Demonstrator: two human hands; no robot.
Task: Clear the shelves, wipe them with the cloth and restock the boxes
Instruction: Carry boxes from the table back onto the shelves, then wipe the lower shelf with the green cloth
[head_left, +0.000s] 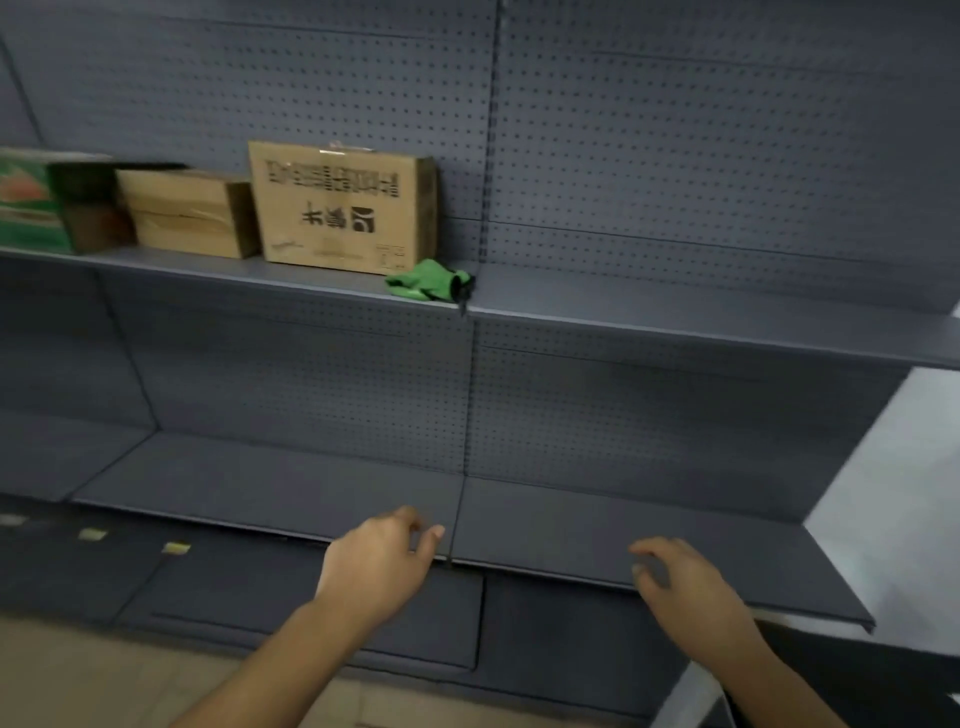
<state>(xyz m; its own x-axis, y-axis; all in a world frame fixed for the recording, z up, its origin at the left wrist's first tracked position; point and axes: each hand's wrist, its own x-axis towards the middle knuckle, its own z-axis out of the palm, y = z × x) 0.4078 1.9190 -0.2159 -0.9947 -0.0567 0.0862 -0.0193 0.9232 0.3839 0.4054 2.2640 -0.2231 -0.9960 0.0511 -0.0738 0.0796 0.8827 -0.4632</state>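
Two hands reach out over the front edge of the lower shelf (260, 488), and neither holds anything. The left hand (382, 564) hangs with fingers loosely curled, thumb and forefinger close together, just above the shelf lip. The right hand (685, 582) is well to its right, palm down, fingers relaxed and slightly bent over the same edge. Whether either hand touches the metal cannot be told.

High above the left hand, on the upper shelf (675, 312), lies the cloth (428, 280), green and crumpled, at the shelf's front. Just behind and left of the cloth stands the big box (343, 208), brown cardboard on edge, its print upside down. Left of it, touching or nearly so, sits the small box (187, 213), lower and taped. Farther left is the green box (31, 200), cut off by the frame edge. All three are up and to the left of the left hand, well apart from both hands.

Behind the shelves runs a grey pegboard (675, 130). Left of the left hand and a little lower are small yellow labels (176, 547), and tan floor (78, 670) shows beside the left forearm.
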